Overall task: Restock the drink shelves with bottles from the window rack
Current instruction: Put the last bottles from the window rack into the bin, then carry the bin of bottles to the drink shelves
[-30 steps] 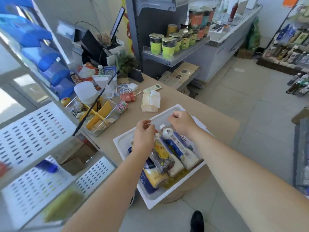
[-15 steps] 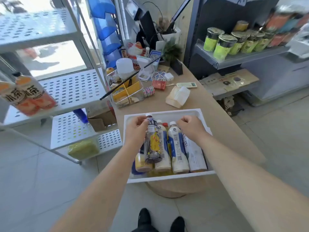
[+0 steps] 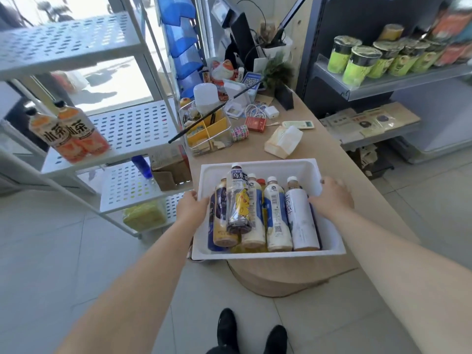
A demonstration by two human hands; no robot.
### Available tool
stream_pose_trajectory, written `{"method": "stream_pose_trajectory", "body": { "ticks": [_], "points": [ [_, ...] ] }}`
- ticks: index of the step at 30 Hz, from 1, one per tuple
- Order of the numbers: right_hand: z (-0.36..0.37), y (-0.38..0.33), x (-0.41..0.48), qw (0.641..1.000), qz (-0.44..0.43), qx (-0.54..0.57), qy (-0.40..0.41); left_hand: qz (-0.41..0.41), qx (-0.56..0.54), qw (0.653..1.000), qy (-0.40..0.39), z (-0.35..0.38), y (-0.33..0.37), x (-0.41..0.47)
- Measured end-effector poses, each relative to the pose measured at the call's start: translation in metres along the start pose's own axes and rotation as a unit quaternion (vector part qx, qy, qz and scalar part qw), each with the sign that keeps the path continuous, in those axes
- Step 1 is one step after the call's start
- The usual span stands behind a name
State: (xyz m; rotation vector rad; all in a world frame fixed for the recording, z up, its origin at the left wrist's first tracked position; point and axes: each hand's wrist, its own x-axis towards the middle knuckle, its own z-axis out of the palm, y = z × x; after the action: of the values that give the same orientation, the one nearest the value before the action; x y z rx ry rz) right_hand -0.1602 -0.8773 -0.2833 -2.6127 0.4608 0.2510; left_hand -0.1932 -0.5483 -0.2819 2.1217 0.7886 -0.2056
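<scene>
Both of your hands are now sitting out on the bin's side walls instead of hovering over the bottle caps as they were a moment ago. Your left hand [image 3: 191, 209] is clamping the 9 o'clock wall of the white bin [image 3: 258, 166], and your right hand [image 3: 332, 200] is curling over its 3 o'clock wall. The bottles [image 3: 275, 213] are lying packed side by side inside, caps toward 12 o'clock, with the bin overhanging the worktop [image 3: 329, 154] edge. That grip suggests you are getting ready to lift the whole load and carry it to the drink shelves. At 10 o'clock, two orange tea bottles [image 3: 70, 131] are waiting on the window rack [image 3: 132, 123], so another trip is probably ahead.
</scene>
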Motion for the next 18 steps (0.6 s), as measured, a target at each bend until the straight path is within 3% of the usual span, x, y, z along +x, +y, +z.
{"method": "stream_pose_trajectory", "body": {
  "ticks": [2,4,10,18],
  "points": [
    [0.006,0.013,0.003,0.999,0.052,-0.005,-0.005,-0.032,0.004,0.999,-0.034,0.002,-0.006,-0.002],
    [0.013,0.017,0.002,0.992,0.101,0.077,-0.027,-0.035,0.000,0.999,-0.035,0.007,-0.011,-0.003],
    [0.007,0.015,-0.005,0.982,0.094,0.149,-0.071,-0.031,-0.012,0.999,-0.015,0.010,-0.016,0.007],
    [-0.002,0.027,-0.080,0.959,0.131,0.251,-0.002,0.038,-0.025,0.995,-0.086,-0.008,-0.001,0.010]
  ]
}}
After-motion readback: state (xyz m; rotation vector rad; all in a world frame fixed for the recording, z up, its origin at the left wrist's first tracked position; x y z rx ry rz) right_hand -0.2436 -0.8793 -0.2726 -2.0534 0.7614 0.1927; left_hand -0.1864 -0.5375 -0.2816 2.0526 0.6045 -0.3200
